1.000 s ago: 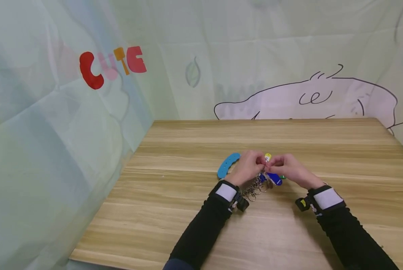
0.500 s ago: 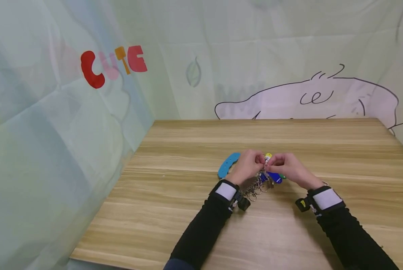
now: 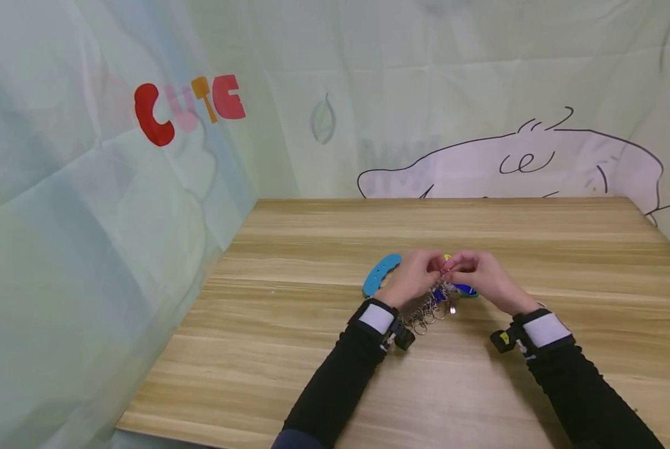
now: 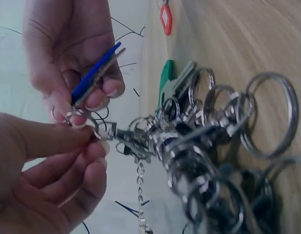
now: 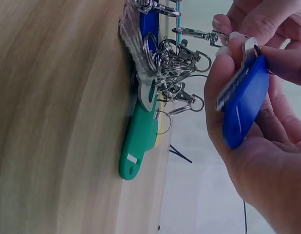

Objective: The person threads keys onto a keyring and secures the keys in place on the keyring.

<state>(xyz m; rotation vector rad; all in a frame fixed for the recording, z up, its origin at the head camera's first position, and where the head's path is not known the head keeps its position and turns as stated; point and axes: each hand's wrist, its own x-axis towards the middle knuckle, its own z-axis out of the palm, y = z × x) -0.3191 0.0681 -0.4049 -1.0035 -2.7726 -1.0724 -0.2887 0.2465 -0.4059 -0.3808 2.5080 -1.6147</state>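
Note:
My left hand (image 3: 413, 277) and right hand (image 3: 483, 280) meet fingertip to fingertip over a bunch of metal rings and swivel clasps (image 3: 422, 315). In the left wrist view, the left thumb and fingers pinch a small key ring (image 4: 98, 127) at the end of a clasp (image 4: 123, 134). My right fingers pinch the same spot and hold a blue key tag (image 5: 248, 105) with a silver key (image 5: 231, 87) beside it. Fingertips partly cover the ring. A green key tag (image 5: 141, 139) with a key lies on the table below.
A light blue curved strip (image 3: 381, 274) lies left of my left hand. Another blue tag (image 5: 149, 29) sits among the clasps. A red tag (image 4: 166, 19) shows farther off on the wooden table (image 3: 290, 324). A cloth backdrop (image 3: 290, 50) stands behind.
The right fingers have shifted slightly and now cover most of the yellow tag seen earlier. The blue tag below them shows less. My left hand stays nearly in place.

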